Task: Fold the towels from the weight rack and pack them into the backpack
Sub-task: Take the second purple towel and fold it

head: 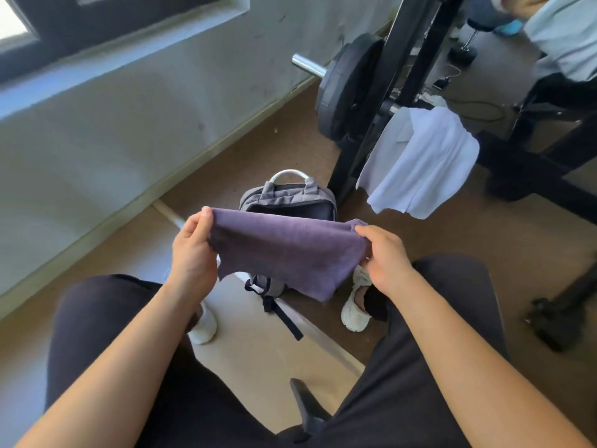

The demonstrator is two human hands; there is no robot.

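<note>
Head camera, looking down past a seated person's dark-trousered knees to a brown floor. Both bare forearms reach forward. The left hand [193, 250] pinches the upper left corner of a purple towel [284, 250] between thumb and fingers; the right hand [386, 257] is closed on the towel's upper right edge. The towel is stretched flat between the two hands and hangs in the air, its lower edge uneven and dipping lower toward the right. Directly behind and below it, a grey backpack [287, 197] stands on the floor between the person's white shoes, its top zipped open and showing a dark interior. To the right of the backpack stands a black weight rack [381, 101] carrying a dark plate on a chrome bar. A white towel [420, 160] is draped over the rack, hanging in loose folds, well apart from the hands. A pale wall runs along the left side
</note>
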